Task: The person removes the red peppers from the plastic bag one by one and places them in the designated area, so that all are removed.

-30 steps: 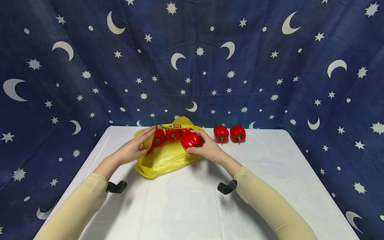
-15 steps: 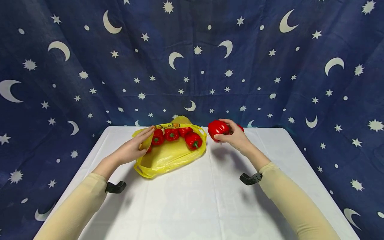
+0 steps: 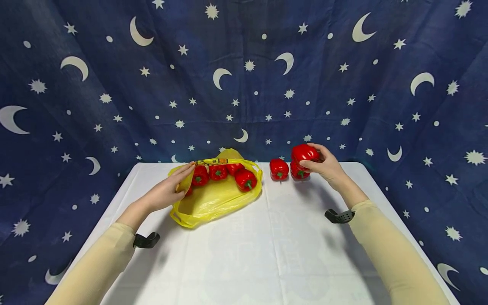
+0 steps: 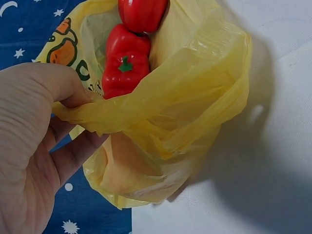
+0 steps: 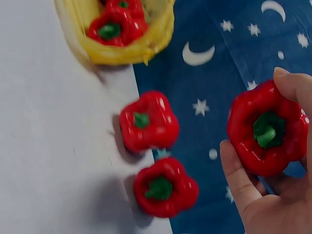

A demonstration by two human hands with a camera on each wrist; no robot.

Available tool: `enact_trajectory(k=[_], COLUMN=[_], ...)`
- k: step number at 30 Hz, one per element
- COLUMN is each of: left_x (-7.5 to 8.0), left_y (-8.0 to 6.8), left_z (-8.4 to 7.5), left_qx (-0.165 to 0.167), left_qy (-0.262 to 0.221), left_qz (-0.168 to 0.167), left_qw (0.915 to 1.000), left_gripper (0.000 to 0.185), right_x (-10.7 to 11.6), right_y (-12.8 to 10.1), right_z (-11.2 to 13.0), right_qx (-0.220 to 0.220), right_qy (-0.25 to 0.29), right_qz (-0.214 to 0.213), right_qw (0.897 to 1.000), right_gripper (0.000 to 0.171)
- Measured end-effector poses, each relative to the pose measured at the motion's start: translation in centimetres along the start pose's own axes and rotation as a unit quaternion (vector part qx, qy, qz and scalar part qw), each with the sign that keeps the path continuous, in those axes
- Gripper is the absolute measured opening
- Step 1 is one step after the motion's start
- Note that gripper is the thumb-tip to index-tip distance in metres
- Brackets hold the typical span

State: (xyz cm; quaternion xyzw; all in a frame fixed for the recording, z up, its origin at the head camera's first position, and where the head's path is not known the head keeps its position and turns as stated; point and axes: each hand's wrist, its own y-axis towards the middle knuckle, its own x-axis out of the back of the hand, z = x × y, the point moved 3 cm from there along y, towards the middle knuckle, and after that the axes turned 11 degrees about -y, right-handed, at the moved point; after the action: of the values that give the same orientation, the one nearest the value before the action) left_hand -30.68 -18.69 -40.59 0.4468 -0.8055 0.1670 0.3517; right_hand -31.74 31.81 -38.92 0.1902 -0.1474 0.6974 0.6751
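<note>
Right hand (image 3: pixel 324 166) grips a pepper (image 3: pixel 305 152) (lifted); left hand (image 3: pixel 167 190) pinches the bag (image 3: pixel 213 199) rim. Slack rim could collapse, blocking entry.

yellow bag (image 4: pixel 195 97) print: no legible text.

bag (image 3: pixel 213 199): on the worktop (image 3: pixel 267 254), left of middle, at the back
peppers in bag (image 3: pixel 219 171): in a row inside it
two peppers (image 3: pixel 279 169): on the worktop, right of the bag
held pepper (image 3: pixel 305 152): above them
</note>
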Motion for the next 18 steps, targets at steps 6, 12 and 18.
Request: enact_trajectory(k=[6, 12, 18], left_x=[0.0, -0.1, -0.1], left_y=[-0.1, -0.1, 0.0], left_z=[-0.1, -0.1, -0.1], left_qx=[0.003, -0.005, -0.011], left_qy=[-0.001, 0.005, 0.007], left_qz=[-0.002, -0.003, -0.004], left_qw=[1.0000, 1.0000, 0.9999], left_gripper=[0.091, 0.091, 0.091], right_x=[2.0, 3.4, 4.2], right_y=[0.5, 1.3, 2.2], right_z=[-1.1, -2.8, -5.0], right_qx=[-0.013, -0.041, -0.063], right_qy=[0.010, 0.026, 0.045], right_qz=[-0.014, -0.034, -0.040], right_qw=[1.000, 0.998, 0.996], right_gripper=[0.087, 0.088, 0.090])
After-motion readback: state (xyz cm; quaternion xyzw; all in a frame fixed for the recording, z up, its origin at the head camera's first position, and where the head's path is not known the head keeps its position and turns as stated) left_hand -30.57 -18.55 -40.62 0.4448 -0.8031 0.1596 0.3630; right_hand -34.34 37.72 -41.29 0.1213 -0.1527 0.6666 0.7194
